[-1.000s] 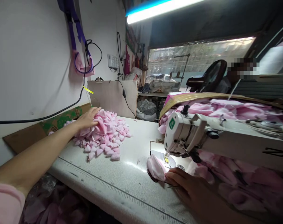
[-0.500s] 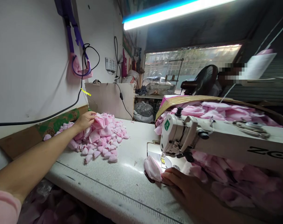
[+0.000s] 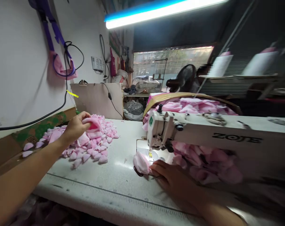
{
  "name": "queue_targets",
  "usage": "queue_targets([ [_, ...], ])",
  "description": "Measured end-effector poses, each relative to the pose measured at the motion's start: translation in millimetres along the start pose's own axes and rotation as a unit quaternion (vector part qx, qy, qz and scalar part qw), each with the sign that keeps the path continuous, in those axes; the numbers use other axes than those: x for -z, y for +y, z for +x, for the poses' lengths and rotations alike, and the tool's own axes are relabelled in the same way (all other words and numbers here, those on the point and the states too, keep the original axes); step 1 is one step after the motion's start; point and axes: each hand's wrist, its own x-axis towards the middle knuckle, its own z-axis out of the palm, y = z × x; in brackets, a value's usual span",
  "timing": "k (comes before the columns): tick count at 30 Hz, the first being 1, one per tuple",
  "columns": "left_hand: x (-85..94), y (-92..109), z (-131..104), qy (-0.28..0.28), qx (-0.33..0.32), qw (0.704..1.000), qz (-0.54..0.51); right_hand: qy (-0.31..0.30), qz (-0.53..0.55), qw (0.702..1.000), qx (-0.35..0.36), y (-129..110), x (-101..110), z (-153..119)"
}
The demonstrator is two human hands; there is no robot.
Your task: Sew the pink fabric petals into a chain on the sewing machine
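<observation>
My left hand point(image 3: 76, 125) pinches a pink fabric piece point(image 3: 94, 123) and holds it over a heap of small stuffed pink pieces point(image 3: 92, 152). My right hand point(image 3: 171, 175) is closed on the edge of another pink fabric piece point(image 3: 141, 162), which lies just in front of the needle of the sewing machine point(image 3: 156, 130). A dark, thin object point(image 3: 138, 171) shows under that piece and by my fingers; I cannot make out its kind. The right thumb is mostly hidden.
More pink fabric point(image 3: 210, 166) lies behind the right hand under the machine arm. A large container of pink pieces point(image 3: 187, 105) stands behind the machine. A cardboard strip point(image 3: 36, 133) borders the heap along the wall. Thread cones point(image 3: 219, 66) stand at the upper right.
My left hand has lifted and turned the pink piece, so its inner side shows. My right hand stays by the needle. The camera view has swung to the right.
</observation>
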Motion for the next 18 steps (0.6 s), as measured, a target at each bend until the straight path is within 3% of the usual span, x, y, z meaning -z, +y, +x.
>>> queue_targets([
  [4,-11.2,48,-39,-0.081,-0.036,0.995,-0.041,0.006,0.038,0.998,0.04,-6,18,0],
  [6,-21.4,63,-58,-0.141,-0.045,0.987,-0.054,0.036,0.067,0.994,0.083,-14,30,0],
  [8,-37.0,74,-75,-0.159,-0.052,0.983,-0.071,0.081,0.099,0.988,0.091,-27,42,2],
  [13,-79.1,96,-110,-0.296,-0.09,0.945,-0.103,0.166,0.186,0.968,0.036,-69,55,3],
  [18,-93.4,109,-123,-0.369,-0.11,0.915,-0.122,0.232,0.26,0.937,-0.028,-82,47,-5],
])
